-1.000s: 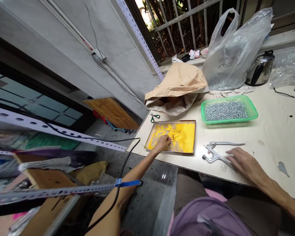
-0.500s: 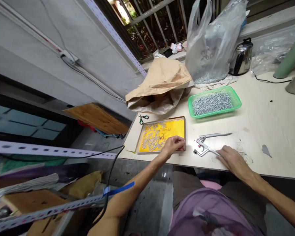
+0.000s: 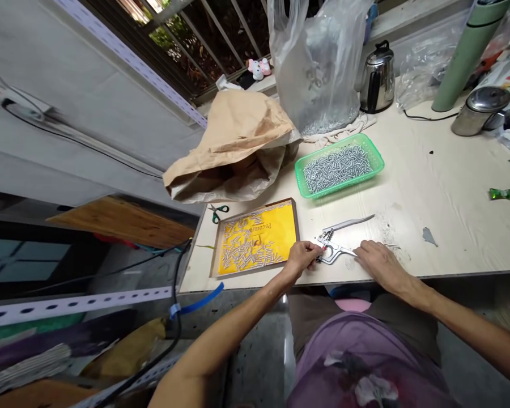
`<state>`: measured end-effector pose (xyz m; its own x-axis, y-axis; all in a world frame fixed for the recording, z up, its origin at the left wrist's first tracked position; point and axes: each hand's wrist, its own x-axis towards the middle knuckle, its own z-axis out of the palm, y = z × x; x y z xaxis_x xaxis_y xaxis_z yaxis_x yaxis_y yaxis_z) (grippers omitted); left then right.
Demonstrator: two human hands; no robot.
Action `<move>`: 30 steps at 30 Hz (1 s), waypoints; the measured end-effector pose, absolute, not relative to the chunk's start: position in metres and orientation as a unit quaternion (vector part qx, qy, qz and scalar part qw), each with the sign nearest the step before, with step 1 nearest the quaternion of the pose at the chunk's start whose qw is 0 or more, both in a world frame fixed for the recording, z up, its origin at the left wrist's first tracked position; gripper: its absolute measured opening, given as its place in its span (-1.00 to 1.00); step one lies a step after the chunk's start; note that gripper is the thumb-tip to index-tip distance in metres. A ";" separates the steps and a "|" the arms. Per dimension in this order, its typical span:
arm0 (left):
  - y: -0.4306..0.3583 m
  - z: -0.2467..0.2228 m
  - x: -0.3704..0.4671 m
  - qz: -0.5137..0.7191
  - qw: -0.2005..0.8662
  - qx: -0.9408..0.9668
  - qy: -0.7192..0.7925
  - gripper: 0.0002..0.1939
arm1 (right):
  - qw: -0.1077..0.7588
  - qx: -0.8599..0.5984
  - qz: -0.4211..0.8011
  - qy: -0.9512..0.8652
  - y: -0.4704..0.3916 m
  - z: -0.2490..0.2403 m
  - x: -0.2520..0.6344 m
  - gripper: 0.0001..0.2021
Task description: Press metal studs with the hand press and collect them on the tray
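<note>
Silver hand pliers (image 3: 335, 250) lie on the table with their handles spread apart and a small red part near the jaw. My right hand (image 3: 380, 262) has its fingers closed over the end of the lower handle. At the jaw end, my left hand (image 3: 304, 258) is pinched; whatever is between its fingertips is too small to make out. Left of that hand, a shallow tray (image 3: 296, 218) with a yellow bottom carries many small thin metal pieces (image 3: 242, 249). Behind the pliers stands a green plastic basket (image 3: 308, 192) filled with similar small metal pieces (image 3: 338, 169).
A brown paper bag (image 3: 242, 124) gapes behind the tray, beside green-handled scissors (image 3: 217, 213). Farther back are a plastic bag (image 3: 318, 73), a steel kettle (image 3: 377, 79) and a green cylinder (image 3: 471, 56). Green wrapped packets (image 3: 502, 194) lie at the right.
My left hand has moved right, from over the tray's edge to the jaws of the pliers. My right hand stays at the lower handle. The view has swung to the right.
</note>
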<state>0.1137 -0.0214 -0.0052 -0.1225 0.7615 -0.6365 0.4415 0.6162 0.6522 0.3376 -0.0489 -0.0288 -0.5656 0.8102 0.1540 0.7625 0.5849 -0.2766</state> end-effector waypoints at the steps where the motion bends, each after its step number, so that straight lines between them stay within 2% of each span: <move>1: -0.021 -0.005 0.114 0.148 0.528 0.403 0.733 -0.85 | 0.136 -0.446 0.088 -0.880 -0.049 -0.030 0.338 -0.80; 9: -0.015 -0.001 0.117 0.057 0.567 0.354 0.741 -0.89 | 0.155 -0.440 0.107 -0.878 -0.048 -0.031 0.341 -0.78; 12: -0.012 -0.002 0.116 0.037 0.578 0.352 0.735 -0.84 | 0.139 -0.445 0.117 -0.877 -0.049 -0.029 0.342 -0.80; 15: -0.010 -0.005 0.114 0.021 0.585 0.351 0.731 -0.78 | 0.118 -0.445 0.131 -0.878 -0.046 -0.027 0.345 -0.93; 16: -0.010 -0.006 0.114 0.017 0.585 0.350 0.732 -0.78 | 0.115 -0.448 0.131 -0.877 -0.044 -0.026 0.346 -0.88; 19: -0.011 -0.007 0.115 0.016 0.576 0.350 0.738 -0.80 | 0.109 -0.462 0.112 -0.873 -0.029 -0.028 0.352 -0.29; 21: -0.012 -0.006 0.116 0.023 0.573 0.348 0.741 -0.82 | 0.094 -0.461 0.107 -0.876 -0.017 -0.032 0.355 -0.07; 25: -0.014 -0.001 0.120 0.040 0.571 0.340 0.746 -0.88 | 0.072 -0.437 0.125 -0.887 0.003 -0.038 0.355 0.01; 30: -0.014 0.001 0.122 0.044 0.577 0.333 0.744 -0.86 | 0.070 -0.440 0.106 -0.889 0.006 -0.026 0.348 -0.13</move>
<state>0.1217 -0.0136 0.0011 -0.1115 0.5468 -0.8298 0.4456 0.7739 0.4501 0.3484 0.0059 -0.0259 -0.6031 0.7970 0.0320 0.7674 0.5907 -0.2495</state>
